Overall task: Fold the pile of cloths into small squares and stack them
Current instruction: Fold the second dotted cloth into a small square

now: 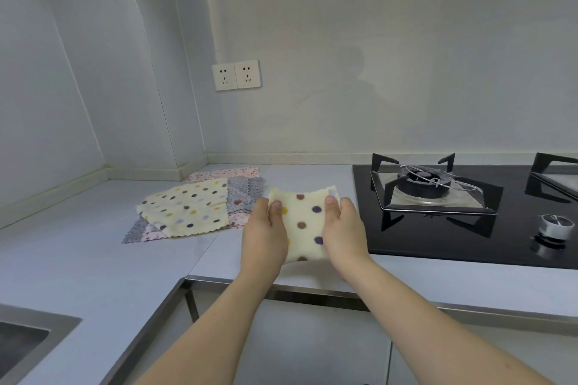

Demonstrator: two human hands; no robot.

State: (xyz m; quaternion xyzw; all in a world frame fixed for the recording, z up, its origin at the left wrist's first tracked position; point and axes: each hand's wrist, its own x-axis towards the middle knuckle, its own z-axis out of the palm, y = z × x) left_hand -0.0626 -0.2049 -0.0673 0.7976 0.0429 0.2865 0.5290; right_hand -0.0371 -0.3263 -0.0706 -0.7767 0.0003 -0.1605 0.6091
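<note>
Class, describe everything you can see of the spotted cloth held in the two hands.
The spotted cloth is cream, soft-looking, with brown, purple and yellow dots and a wavy top edge. It looks folded to a narrow piece, held above the counter edge. The left hand and right hand pinch its sides, thumbs in front.

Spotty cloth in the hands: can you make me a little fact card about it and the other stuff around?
held cloth: cream spotty cloth, folded small, held up above the counter
left hand: pinches its left edge
right hand: pinches its right edge
pile of cloths: on the counter, left of the hands
stove: on the right
sockets: two on the wall
</note>
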